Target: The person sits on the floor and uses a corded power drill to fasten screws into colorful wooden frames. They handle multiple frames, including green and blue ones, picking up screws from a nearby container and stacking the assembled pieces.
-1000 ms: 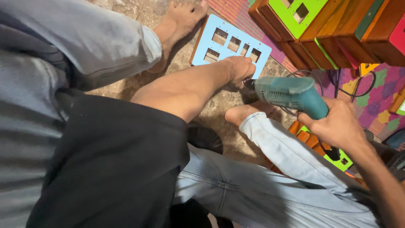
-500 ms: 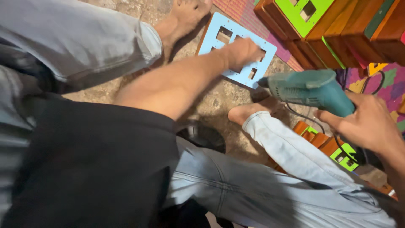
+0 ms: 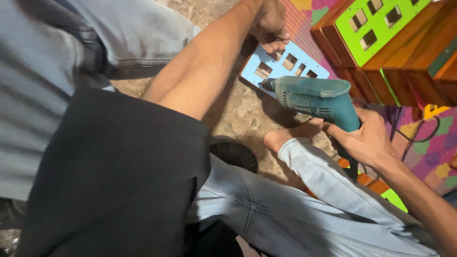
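Teal plastic electric hand drill: held in the right hand, whose grip is closed around the handle at the drill's rear; the body reaches out from the grip up and to the left, chuck tip resting at or just above the near edge of the panel, contact not clear.

Light-blue flat panel with rows of rectangular cut-outs: lies on the rough stone floor ahead of the drill's nose, beyond the right grip. The left hand presses on its far edge, fingers curled down onto the surface, holding nothing else.

Bare foot: on the floor just left of the right grip, under the drill body, leg in pale blue jeans.

Orange-brown wooden boxes with a lime-green cut-out face: stacked to the right of the left grip, above the right one.

Multicoloured mat: beneath the right wrist, a black cable across it.
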